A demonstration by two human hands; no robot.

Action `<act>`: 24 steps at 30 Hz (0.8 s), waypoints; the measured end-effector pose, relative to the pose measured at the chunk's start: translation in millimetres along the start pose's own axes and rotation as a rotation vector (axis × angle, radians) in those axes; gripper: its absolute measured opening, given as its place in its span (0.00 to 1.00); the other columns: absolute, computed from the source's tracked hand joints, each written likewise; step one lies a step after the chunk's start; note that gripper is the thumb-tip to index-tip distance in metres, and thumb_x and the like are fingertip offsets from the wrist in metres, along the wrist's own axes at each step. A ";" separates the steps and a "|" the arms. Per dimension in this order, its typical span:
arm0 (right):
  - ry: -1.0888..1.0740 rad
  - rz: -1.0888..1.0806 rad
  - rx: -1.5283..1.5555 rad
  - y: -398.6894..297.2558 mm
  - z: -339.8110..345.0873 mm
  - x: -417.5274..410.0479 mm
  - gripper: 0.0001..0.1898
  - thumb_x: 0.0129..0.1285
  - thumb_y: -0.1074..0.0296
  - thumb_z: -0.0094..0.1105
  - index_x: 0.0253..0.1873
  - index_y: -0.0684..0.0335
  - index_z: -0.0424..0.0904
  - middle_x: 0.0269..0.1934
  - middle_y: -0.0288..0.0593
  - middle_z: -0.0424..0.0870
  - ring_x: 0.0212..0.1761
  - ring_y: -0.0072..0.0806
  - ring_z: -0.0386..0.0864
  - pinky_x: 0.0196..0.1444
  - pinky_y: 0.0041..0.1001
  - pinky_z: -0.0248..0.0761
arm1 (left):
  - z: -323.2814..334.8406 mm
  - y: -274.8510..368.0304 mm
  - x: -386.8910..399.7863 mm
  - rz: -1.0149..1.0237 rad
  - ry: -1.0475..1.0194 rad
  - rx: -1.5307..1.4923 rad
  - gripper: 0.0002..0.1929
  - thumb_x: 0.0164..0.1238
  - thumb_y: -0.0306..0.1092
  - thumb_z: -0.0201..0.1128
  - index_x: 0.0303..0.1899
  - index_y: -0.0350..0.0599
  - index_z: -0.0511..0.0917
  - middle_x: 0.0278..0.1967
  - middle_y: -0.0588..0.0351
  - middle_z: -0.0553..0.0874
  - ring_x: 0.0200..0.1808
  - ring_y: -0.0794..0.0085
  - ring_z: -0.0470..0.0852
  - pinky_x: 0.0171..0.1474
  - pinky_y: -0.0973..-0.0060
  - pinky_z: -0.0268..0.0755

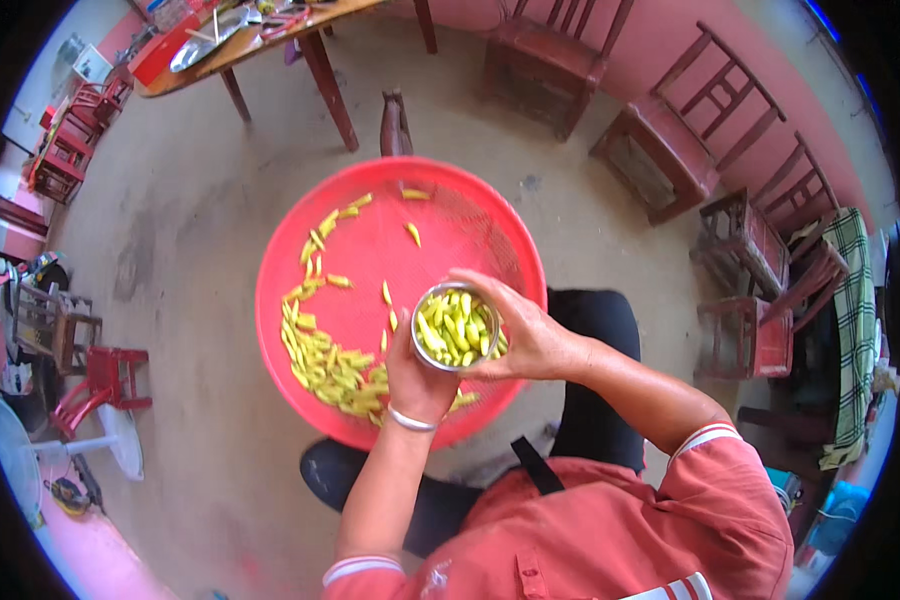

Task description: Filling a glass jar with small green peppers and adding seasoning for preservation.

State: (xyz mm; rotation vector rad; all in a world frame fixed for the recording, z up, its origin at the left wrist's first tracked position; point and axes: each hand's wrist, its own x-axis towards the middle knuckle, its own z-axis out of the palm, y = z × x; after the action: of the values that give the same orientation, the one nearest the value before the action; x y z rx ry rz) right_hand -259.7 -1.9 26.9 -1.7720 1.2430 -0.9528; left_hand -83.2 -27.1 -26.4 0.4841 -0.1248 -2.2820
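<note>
A round metal cup [455, 327] filled with small yellow-green chili peppers is held over a red plastic sieve tray [360, 255]. My left hand [418, 375] supports the cup from its near left side, a silver bangle on the wrist. Around the right side of the cup curves my right hand [521, 330], thumb and fingers spread on its wall. Below, loose chili peppers [334, 367] lie heaped along the tray's left and near side. A few single ones are scattered in the middle and at the far edge. The cup and hands hide part of the tray.
A wooden table [300, 26] with a metal dish [206, 45] stands at the far left. Wooden chairs [671, 142] line the right wall. A small red chair [109, 386] and a white pedestal fan [15, 450] are at left. Legs in dark trousers [600, 375] flank the tray.
</note>
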 end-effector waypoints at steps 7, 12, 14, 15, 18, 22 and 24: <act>0.161 0.086 0.127 -22.2 -14.7 -76.3 0.27 0.59 0.65 0.73 0.62 0.67 0.75 0.59 0.50 0.79 0.58 0.34 0.79 0.62 0.32 0.72 | -5.6 -24.6 -44.8 -0.091 0.059 -0.295 0.32 0.66 0.64 0.52 0.62 0.50 0.75 0.55 0.46 0.82 0.52 0.47 0.82 0.50 0.52 0.82; 0.193 0.064 0.134 -43.4 -24.5 -110.6 0.14 0.64 0.68 0.68 0.52 0.65 0.81 0.46 0.43 0.85 0.46 0.27 0.83 0.50 0.27 0.76 | 9.9 -40.8 -56.8 -0.060 0.059 -0.209 0.33 0.64 0.61 0.56 0.63 0.47 0.73 0.57 0.45 0.80 0.54 0.46 0.80 0.50 0.57 0.81; 0.250 0.029 0.054 -48.1 -23.2 -115.3 0.17 0.62 0.65 0.70 0.54 0.65 0.80 0.48 0.44 0.85 0.49 0.29 0.82 0.53 0.29 0.75 | 25.0 -52.2 -64.1 -0.063 0.034 -0.174 0.32 0.65 0.60 0.56 0.63 0.47 0.73 0.58 0.46 0.80 0.55 0.48 0.80 0.50 0.57 0.81; 0.302 0.009 -0.039 -50.5 -24.5 -117.7 0.21 0.61 0.62 0.71 0.56 0.64 0.79 0.50 0.44 0.84 0.52 0.31 0.81 0.56 0.31 0.73 | 39.9 -60.1 -68.5 -0.032 0.060 -0.101 0.32 0.67 0.62 0.54 0.64 0.49 0.73 0.57 0.49 0.81 0.54 0.52 0.81 0.48 0.58 0.82; 0.196 0.046 0.085 -48.1 -18.1 -111.9 0.43 0.53 0.54 0.77 0.69 0.67 0.65 0.60 0.57 0.77 0.63 0.41 0.76 0.65 0.35 0.69 | 52.8 -71.0 -74.3 0.015 0.097 0.035 0.32 0.70 0.64 0.51 0.64 0.52 0.72 0.57 0.52 0.81 0.54 0.57 0.83 0.46 0.60 0.83; 0.182 0.054 0.089 -48.8 -13.6 -92.0 0.46 0.50 0.54 0.79 0.70 0.67 0.64 0.61 0.53 0.76 0.65 0.38 0.75 0.68 0.35 0.66 | 62.2 -77.8 -84.5 0.047 0.095 0.171 0.34 0.71 0.66 0.50 0.69 0.55 0.67 0.64 0.53 0.76 0.63 0.60 0.76 0.61 0.57 0.73; 0.168 0.047 0.043 -54.0 -14.7 -92.1 0.46 0.49 0.55 0.79 0.70 0.67 0.64 0.61 0.53 0.77 0.65 0.39 0.75 0.68 0.35 0.66 | 61.4 -76.1 -94.6 0.031 0.049 0.107 0.38 0.70 0.68 0.48 0.73 0.54 0.62 0.71 0.52 0.68 0.72 0.58 0.65 0.75 0.51 0.53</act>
State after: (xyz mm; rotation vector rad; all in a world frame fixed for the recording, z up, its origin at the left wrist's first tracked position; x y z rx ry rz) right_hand -274.5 96.8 67.6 -1.6493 1.3521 -1.1109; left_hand -100.1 89.9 40.9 0.5891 -0.2299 -2.2393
